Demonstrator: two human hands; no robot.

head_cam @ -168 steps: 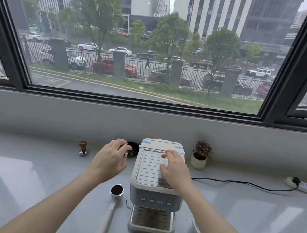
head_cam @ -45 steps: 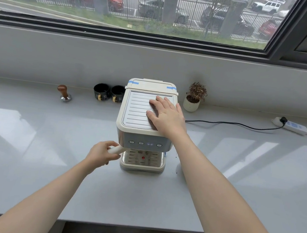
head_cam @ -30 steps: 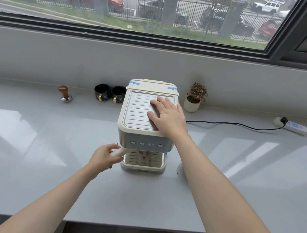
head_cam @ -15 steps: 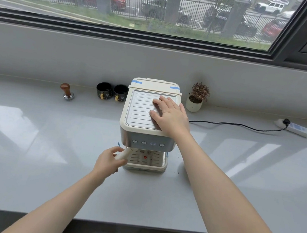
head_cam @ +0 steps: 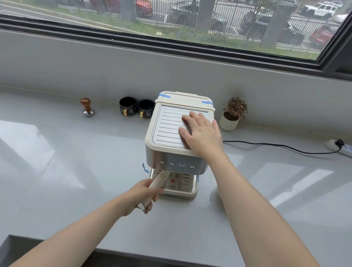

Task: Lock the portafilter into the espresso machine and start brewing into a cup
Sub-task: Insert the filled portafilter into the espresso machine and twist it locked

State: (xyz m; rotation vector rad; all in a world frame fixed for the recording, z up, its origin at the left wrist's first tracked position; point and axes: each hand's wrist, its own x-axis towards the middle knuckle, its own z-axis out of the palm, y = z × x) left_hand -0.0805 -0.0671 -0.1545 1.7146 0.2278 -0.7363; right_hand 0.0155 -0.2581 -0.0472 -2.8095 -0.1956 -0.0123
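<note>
A cream espresso machine [head_cam: 167,128] stands on the grey counter, its button row facing me. My right hand [head_cam: 203,134] lies flat on its ribbed top, fingers spread. My left hand [head_cam: 142,197] is wrapped around the cream handle of the portafilter [head_cam: 161,178], which angles up under the machine's front; its head is hidden beneath the housing. The drip tray [head_cam: 183,185] below holds no cup. Two black cups [head_cam: 128,106] stand together behind the machine on its left.
A wooden-knobbed tamper [head_cam: 87,107] stands at the back left. A small potted plant [head_cam: 232,115] sits right of the machine. A black cable [head_cam: 278,145] runs to a power strip [head_cam: 349,149] at far right. The counter's front edge [head_cam: 157,259] is near me.
My left hand has swung the portafilter handle from the machine's left side toward the front centre. My right hand has stayed flat on the machine top.
</note>
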